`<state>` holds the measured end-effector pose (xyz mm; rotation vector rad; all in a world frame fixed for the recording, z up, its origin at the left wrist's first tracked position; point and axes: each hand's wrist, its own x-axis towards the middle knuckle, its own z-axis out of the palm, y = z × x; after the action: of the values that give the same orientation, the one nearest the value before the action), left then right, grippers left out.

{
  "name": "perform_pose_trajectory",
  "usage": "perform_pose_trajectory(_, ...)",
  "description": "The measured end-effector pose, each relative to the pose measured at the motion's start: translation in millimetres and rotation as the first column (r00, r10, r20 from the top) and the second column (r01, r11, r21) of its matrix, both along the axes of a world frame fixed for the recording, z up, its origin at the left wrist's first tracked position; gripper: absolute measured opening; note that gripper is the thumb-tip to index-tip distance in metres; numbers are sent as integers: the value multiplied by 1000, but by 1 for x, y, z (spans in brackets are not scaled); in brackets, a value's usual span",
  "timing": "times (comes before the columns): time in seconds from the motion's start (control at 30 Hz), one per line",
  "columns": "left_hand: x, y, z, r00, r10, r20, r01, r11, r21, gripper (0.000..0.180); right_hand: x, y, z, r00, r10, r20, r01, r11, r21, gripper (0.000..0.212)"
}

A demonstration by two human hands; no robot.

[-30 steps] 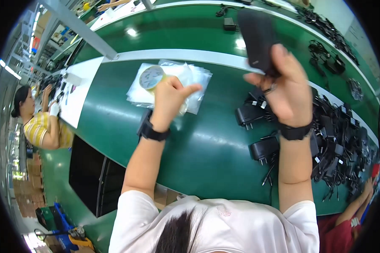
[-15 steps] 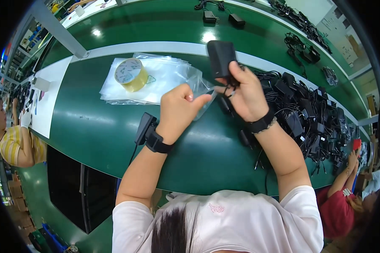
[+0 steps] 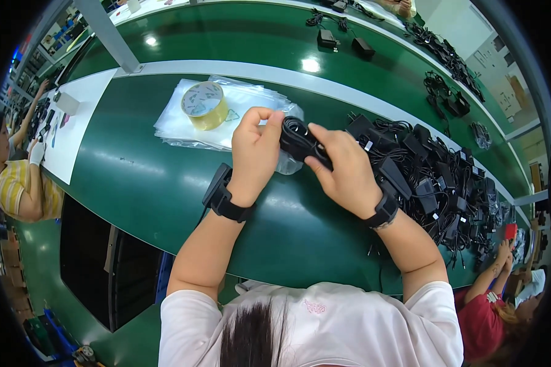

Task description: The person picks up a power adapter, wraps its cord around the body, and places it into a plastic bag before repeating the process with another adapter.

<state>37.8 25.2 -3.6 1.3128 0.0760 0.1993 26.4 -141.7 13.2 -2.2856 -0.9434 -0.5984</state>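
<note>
Between my two hands is a black power adapter [image 3: 305, 144], its cable coiled in a bundle on the near-left end. My right hand [image 3: 351, 176] grips it from the right, thumb and fingers on opposite sides. My left hand [image 3: 254, 156] is closed at the coiled end, fingertips pinching the edge of a clear plastic bag [image 3: 289, 164] that shows below the adapter. How far the adapter sits inside the bag is hard to see. Behind my left hand lies a stack of clear flat bags [image 3: 171, 125] with a roll of yellowish tape [image 3: 211, 119] on it.
A large heap of black adapters and cables [image 3: 431, 183] covers the bench [image 3: 141, 177] to my right. Beyond a white ledge, more adapters [image 3: 362, 48] lie on a second green surface. A metal post [image 3: 107, 37] rises at far left. Other people sit at both sides.
My right hand has brought the adapter down and left to my left hand, so the coiled cable now faces up beside the bag. The whole view has shifted slightly.
</note>
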Motion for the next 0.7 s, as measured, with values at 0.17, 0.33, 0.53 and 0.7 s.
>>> perform_pose_trajectory(0.17, -6, 1, 1, 978, 51, 202, -64, 996, 60, 15, 3, 8, 1, 999, 32, 15, -28, 976, -217, 50)
perform_pose_trajectory(0.33, -11, -11, 3, 911, -68, 406, -182, 818, 546, 8, 10, 15, -7, 1000, -13, 5, 14, 991, -133, 39)
perform_pose_trajectory(0.53, -9, -13, 1, 801, -109, 588, -421, 597, 683, 11, 24, 8, 12, 333, 520, -787, 437, 654, 617, 15)
perform_pose_trajectory(0.7, -10, -12, 10, 796, -90, 599, -381, 694, 610, 9, 23, 8, 6, 228, 689, -688, 528, 506, 682, 13)
